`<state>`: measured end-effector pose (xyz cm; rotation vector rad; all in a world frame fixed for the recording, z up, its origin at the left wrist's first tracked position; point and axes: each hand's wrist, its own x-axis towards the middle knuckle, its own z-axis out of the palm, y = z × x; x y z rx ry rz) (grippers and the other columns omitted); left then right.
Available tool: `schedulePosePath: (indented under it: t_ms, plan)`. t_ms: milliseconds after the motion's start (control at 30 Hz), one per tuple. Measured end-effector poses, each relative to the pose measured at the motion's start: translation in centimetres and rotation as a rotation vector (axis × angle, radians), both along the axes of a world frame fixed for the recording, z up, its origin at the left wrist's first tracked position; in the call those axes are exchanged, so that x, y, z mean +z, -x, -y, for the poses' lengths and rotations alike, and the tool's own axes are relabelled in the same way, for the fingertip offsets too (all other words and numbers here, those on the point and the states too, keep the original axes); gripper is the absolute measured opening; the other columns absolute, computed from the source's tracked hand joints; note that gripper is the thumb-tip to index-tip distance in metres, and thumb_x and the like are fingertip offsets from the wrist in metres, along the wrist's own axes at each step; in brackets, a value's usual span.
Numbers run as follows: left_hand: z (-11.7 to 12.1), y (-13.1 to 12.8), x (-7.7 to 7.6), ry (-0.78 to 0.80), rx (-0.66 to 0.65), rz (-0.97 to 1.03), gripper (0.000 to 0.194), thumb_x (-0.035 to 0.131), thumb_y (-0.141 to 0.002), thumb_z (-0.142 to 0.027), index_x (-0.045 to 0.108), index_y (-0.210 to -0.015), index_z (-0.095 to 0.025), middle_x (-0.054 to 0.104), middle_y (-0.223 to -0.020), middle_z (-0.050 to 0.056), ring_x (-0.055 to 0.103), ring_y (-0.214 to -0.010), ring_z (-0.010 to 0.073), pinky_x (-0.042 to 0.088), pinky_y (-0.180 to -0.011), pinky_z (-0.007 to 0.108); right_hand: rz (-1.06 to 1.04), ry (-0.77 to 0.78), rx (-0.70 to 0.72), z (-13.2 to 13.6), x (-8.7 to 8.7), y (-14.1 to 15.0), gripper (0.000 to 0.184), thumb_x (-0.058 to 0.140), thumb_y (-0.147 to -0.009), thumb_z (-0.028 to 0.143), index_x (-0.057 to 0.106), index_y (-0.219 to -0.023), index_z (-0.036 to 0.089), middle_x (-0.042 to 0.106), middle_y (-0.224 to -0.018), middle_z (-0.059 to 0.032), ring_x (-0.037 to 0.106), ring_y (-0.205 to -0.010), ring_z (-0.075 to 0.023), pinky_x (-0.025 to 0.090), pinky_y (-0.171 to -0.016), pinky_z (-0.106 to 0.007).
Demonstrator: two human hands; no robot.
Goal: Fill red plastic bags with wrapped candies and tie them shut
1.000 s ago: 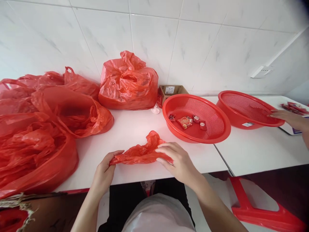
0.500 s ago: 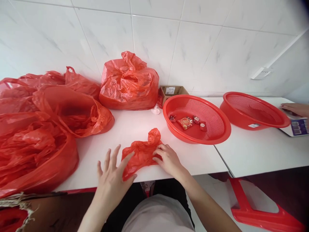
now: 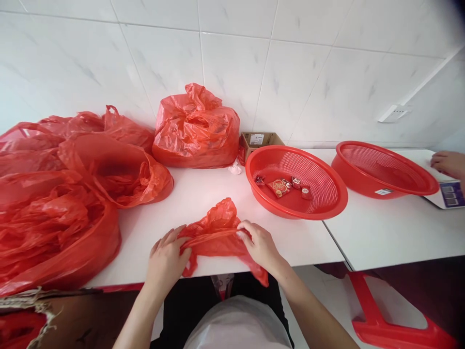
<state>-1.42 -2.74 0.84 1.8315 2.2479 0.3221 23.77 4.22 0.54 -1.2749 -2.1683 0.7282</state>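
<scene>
A crumpled red plastic bag stretches between my two hands at the table's front edge. My left hand grips its left side, fingers behind and thumb in front. On the right side, my right hand pinches the bag between thumb and fingers. Two loose ends of the bag hang down near the edge. Just beyond my right hand stands a red plastic basket with a few small wrapped packets in it.
Large red plastic bags fill the left and back of the white table. A small cardboard box sits by the wall. At right are a second red basket, a scale, another person's hand and a red stool.
My left hand let go of the bag, spread open, then took hold of it again. The bag is now spread wider. The other person's hand moved from the second basket to over the scale.
</scene>
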Motion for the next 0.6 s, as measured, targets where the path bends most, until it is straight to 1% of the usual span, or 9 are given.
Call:
schedulePosePath:
  t_ms: [100,167,233,267,367,433,467,533,600]
  plan:
    - [0.1,1.9,1.2,-0.038,0.125,0.125,0.032,0.043,-0.078,-0.021,0.069,-0.096,-0.022,0.065,-0.128,0.006,0.062,-0.111,0.0276,0.047,-0.091,0.040,-0.118,0.001,-0.071,0.0,1.4,-0.7,0.013,0.046,-0.097,0.032,0.056,-0.097,0.023,0.054,-0.065,0.0053,0.050,-0.057,-0.0119,0.040,-0.061,-0.025]
    - [0.2,2.8,2.3,-0.036,0.230,0.237,0.031,0.044,-0.074,-0.021,0.067,-0.095,-0.022,0.073,-0.093,0.006,0.067,-0.084,0.0243,0.049,-0.075,0.035,-0.132,-0.001,-0.075,0.0,2.5,-1.2,0.014,0.052,-0.094,0.036,0.055,-0.097,0.023,0.048,-0.061,0.0071,0.045,-0.053,-0.0112,0.038,-0.057,-0.024]
    - [0.2,3.1,3.2,-0.023,0.267,0.415,0.027,0.045,-0.072,-0.022,0.064,-0.092,-0.021,0.063,-0.060,0.000,0.060,-0.059,0.0196,0.044,-0.059,0.029,-0.104,-0.013,-0.067,0.2,3.9,-1.5,0.015,0.058,-0.091,0.037,0.056,-0.098,0.024,0.050,-0.064,0.0067,0.047,-0.054,-0.0112,0.040,-0.058,-0.024]
    - [0.2,3.0,3.6,-0.020,0.262,0.518,0.025,0.045,-0.072,-0.024,0.062,-0.090,-0.021,0.056,-0.051,-0.003,0.055,-0.052,0.0175,0.041,-0.053,0.027,-0.101,-0.045,-0.066,0.4,4.8,-1.6,0.014,0.059,-0.090,0.035,0.056,-0.099,0.024,0.054,-0.070,0.0052,0.051,-0.059,-0.0117,0.042,-0.061,-0.025]
    - [0.0,2.0,4.1,-0.011,0.224,0.790,0.022,0.048,-0.071,-0.027,0.058,-0.090,-0.020,0.052,-0.051,-0.006,0.047,-0.047,0.0133,0.035,-0.046,0.022,-0.201,-0.268,-0.067,1.9,7.8,-1.4,0.011,0.062,-0.089,0.026,0.059,-0.099,0.023,0.063,-0.091,-0.0011,0.061,-0.083,-0.0152,0.048,-0.079,-0.029]
    - [-0.2,1.0,4.0,0.009,0.215,0.885,0.022,0.049,-0.070,-0.026,0.057,-0.090,-0.020,0.052,-0.051,-0.006,0.044,-0.046,0.0117,0.033,-0.044,0.020,-0.307,-0.379,0.036,3.2,9.3,-0.7,0.009,0.060,-0.089,0.020,0.059,-0.098,0.023,0.065,-0.092,-0.0018,0.062,-0.087,-0.0152,0.048,-0.082,-0.029]
    - [-0.3,0.5,3.8,0.015,0.213,0.922,0.022,0.049,-0.069,-0.025,0.057,-0.090,-0.020,0.052,-0.051,-0.006,0.044,-0.046,0.0111,0.033,-0.044,0.019,-0.327,-0.373,0.128,3.8,9.6,-0.2,0.009,0.058,-0.091,0.019,0.059,-0.098,0.023,0.066,-0.090,-0.0010,0.063,-0.083,-0.0142,0.049,-0.079,-0.027]
    - [-0.2,-0.4,3.6,0.013,0.218,0.996,0.022,0.050,-0.069,-0.023,0.058,-0.090,-0.019,0.050,-0.050,-0.006,0.042,-0.045,0.0100,0.032,-0.043,0.017,-0.263,-0.264,0.308,4.4,9.0,1.0,0.011,0.053,-0.094,0.019,0.060,-0.100,0.024,0.069,-0.086,-0.0001,0.064,-0.077,-0.0132,0.050,-0.073,-0.025]
    - [0.1,-1.1,3.5,0.018,0.219,1.135,0.016,0.055,-0.071,-0.026,0.058,-0.086,-0.019,0.051,-0.051,-0.006,0.040,-0.043,0.0083,0.031,-0.042,0.017,-0.099,-0.156,0.369,4.0,6.8,2.2,0.014,0.050,-0.096,0.020,0.063,-0.101,0.023,0.071,-0.089,-0.0015,0.066,-0.079,-0.0147,0.051,-0.073,-0.026]
